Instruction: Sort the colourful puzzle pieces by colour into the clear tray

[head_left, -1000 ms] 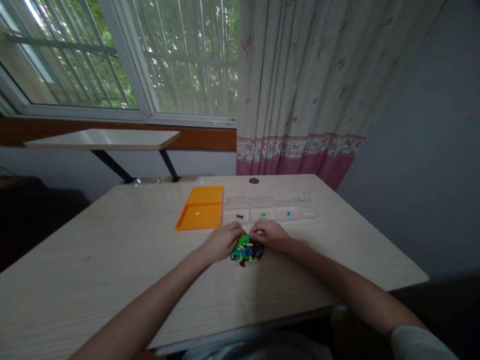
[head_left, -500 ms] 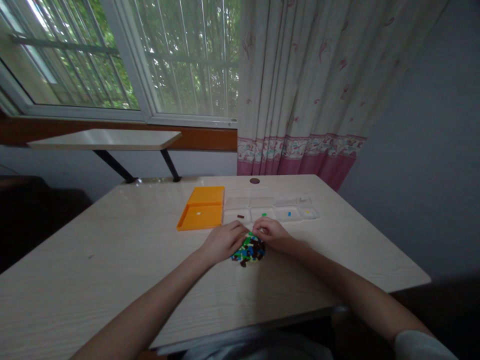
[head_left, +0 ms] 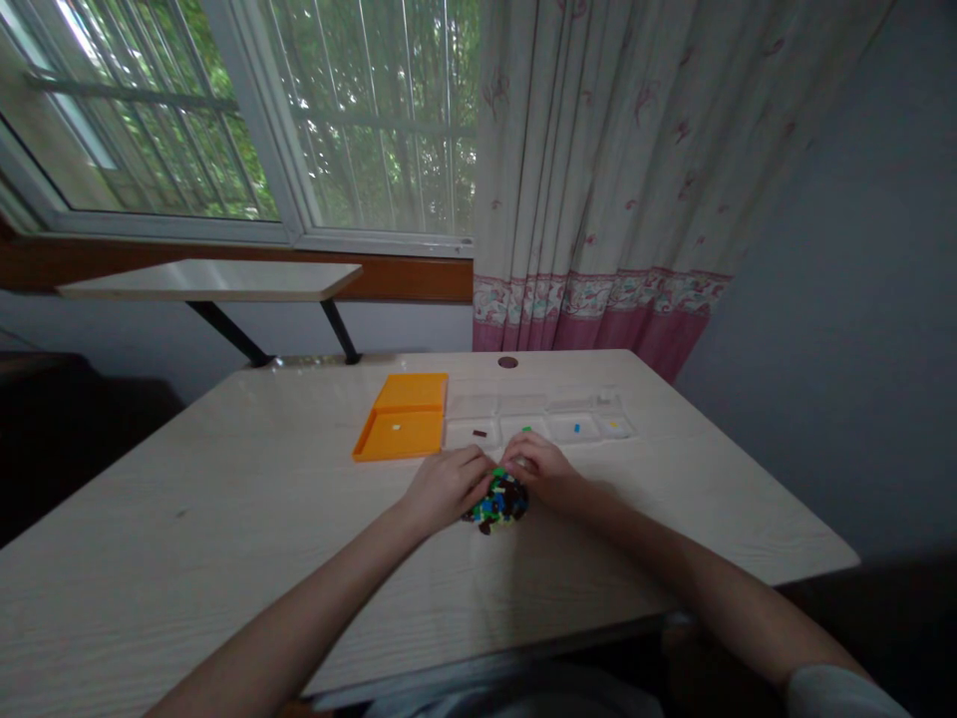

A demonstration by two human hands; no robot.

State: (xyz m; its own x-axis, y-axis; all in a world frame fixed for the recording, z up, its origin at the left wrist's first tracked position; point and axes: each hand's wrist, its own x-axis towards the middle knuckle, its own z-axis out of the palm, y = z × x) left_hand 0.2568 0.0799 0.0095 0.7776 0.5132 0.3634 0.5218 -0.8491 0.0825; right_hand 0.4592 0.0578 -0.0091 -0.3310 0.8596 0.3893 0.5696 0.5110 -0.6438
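Note:
A heap of small building bricks (head_left: 499,504) in brown, blue, green and pale yellow lies on the table in front of me. My left hand (head_left: 449,487) rests against the heap's left side, fingers curled together and partly covering it. Across from it, my right hand (head_left: 544,473) has thumb and fingers bent into a pinch at the heap's upper right edge. The fingertips of both hands nearly meet over the far side of the heap. Whatever sits between the fingers is too small or hidden to make out.
Behind the hands, an open orange case (head_left: 411,396) holds a white piece (head_left: 396,427). Right of it, open clear boxes (head_left: 560,436) hold single pieces: brown (head_left: 479,433), green (head_left: 526,430), blue (head_left: 576,428) and yellow (head_left: 614,425). A raised shelf (head_left: 216,279) stands at back left.
Both hands stay at the heap, with only slight finger shifts. My right hand's fingers have closed in a little and now partly cover the green piece behind them.

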